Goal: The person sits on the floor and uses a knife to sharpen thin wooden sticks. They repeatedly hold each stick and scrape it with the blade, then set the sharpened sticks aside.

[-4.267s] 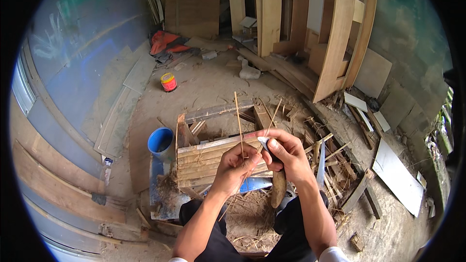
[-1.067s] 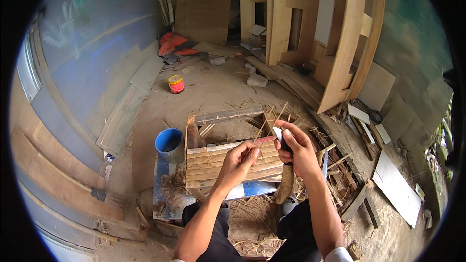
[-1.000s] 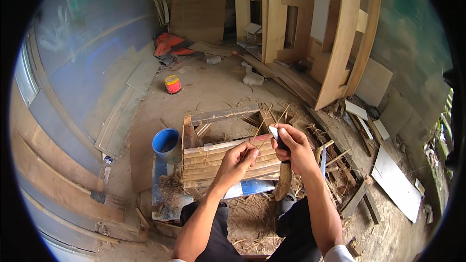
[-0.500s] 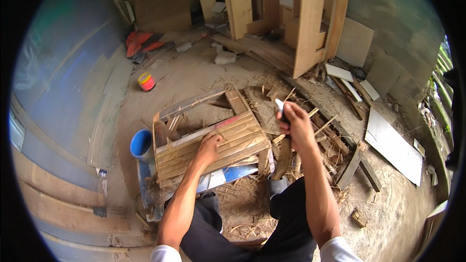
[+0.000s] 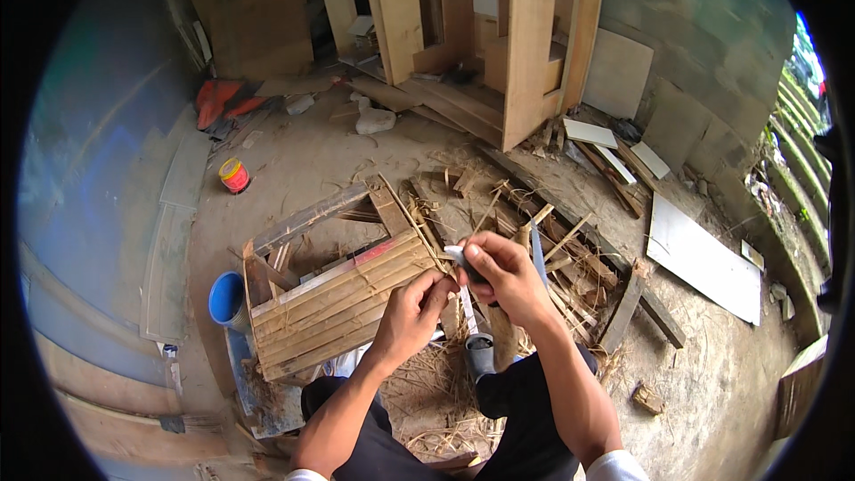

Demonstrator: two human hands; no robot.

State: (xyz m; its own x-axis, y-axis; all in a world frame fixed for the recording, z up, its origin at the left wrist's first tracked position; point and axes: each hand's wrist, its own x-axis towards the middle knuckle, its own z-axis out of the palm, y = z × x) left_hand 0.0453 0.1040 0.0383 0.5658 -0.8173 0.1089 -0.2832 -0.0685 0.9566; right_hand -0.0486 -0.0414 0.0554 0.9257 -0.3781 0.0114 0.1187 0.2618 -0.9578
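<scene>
My right hand (image 5: 506, 274) is closed around a small dark thing with a pale tip (image 5: 455, 251); its kind is unclear. Close beside it, my left hand (image 5: 414, 316) has its fingers pinched together. What they hold, if anything, is too small to make out. A thin wooden strip (image 5: 405, 214) runs along the slatted frame's edge toward my left fingers; whether they grip it I cannot tell. The wooden frame (image 5: 334, 307), partly covered with slats side by side, lies just left of my hands. Its far part is uncovered.
A blue bucket (image 5: 228, 298) stands left of the frame, and a red and yellow tin (image 5: 234, 175) farther off. Broken wood and strips (image 5: 570, 258) pile up at the right, near a white board (image 5: 704, 258). Tall wooden panels (image 5: 532, 44) stand at the back.
My left hand has lifted off the slats and moved right. My right hand has come left and down with the pale-tipped thing, so both hands are close together. The view has shifted.
</scene>
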